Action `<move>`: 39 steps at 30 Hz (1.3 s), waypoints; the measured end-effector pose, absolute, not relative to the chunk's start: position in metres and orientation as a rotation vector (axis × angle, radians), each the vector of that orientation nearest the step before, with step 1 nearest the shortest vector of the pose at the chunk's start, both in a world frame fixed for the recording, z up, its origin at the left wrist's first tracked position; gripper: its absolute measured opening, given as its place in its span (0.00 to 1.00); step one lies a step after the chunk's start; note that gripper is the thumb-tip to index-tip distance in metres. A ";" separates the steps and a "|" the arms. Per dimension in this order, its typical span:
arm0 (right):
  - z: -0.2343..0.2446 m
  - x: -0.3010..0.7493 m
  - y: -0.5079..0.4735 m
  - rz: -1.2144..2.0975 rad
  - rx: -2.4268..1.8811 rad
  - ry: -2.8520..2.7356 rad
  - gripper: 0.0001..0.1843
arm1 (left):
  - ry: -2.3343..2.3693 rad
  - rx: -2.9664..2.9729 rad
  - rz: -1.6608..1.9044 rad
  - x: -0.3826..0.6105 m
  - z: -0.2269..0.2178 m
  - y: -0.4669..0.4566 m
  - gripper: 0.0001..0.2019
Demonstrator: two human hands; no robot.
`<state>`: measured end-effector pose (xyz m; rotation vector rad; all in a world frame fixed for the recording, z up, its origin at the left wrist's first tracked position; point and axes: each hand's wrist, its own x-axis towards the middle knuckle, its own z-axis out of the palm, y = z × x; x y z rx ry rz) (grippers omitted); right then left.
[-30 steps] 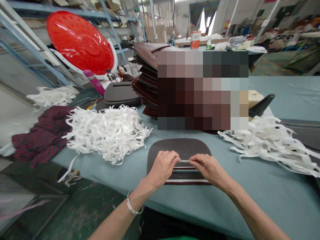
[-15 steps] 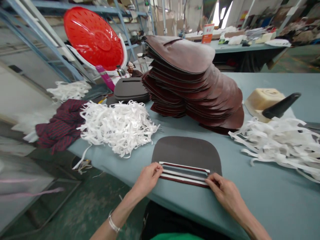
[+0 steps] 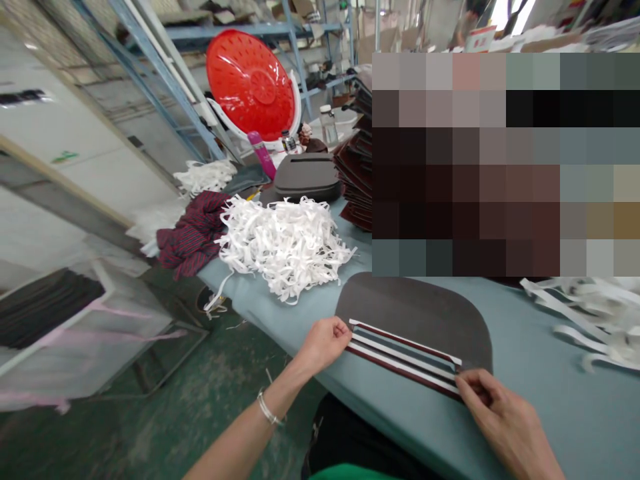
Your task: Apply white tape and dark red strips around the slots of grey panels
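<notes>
A dark grey rounded panel (image 3: 415,300) lies on the table, with a long slot near its front edge. White strips and dark red-brown edging run along the slot. Pinched by its left end, a narrow white strip (image 3: 403,358) is in the closed fingertips of my left hand (image 3: 326,341). My right hand (image 3: 500,405) pinches the strip's other end at the slot's right side. It is stretched straight between both hands, along the slot; whether it touches the panel I cannot tell.
A heap of white strips (image 3: 287,247) sits left of the panel, more strips (image 3: 590,317) to the right. Behind are a brown leather stack (image 3: 353,177), partly hidden by a pixelated block, grey panels (image 3: 307,175) and a red basin (image 3: 253,83). A striped cloth (image 3: 193,233) hangs at the table's edge.
The view has swung left, so things sit further right in it. Both hands still pinch the strip over the slot. A pixelated block now covers the upper right.
</notes>
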<state>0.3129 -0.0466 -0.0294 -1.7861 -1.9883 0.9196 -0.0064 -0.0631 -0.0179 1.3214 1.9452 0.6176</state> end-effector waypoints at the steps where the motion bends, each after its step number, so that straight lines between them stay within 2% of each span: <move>1: -0.030 0.312 -0.047 0.915 -1.804 -1.980 0.19 | 1.962 1.310 0.610 -0.006 -0.018 -0.062 0.08; 22: -0.028 0.304 -0.045 0.807 -1.900 -1.953 0.19 | 2.090 1.352 0.488 0.002 -0.016 -0.059 0.05; 27: -0.033 0.306 -0.045 0.766 -1.858 -1.968 0.17 | 2.214 1.540 0.511 0.013 -0.012 -0.067 0.02; 31: -0.032 0.307 -0.046 0.790 -1.815 -1.981 0.16 | 2.211 1.951 0.576 0.024 -0.014 -0.078 0.06; 39: -0.026 0.305 -0.048 0.755 -1.852 -1.986 0.10 | 2.112 2.384 0.181 0.034 -0.007 -0.098 0.17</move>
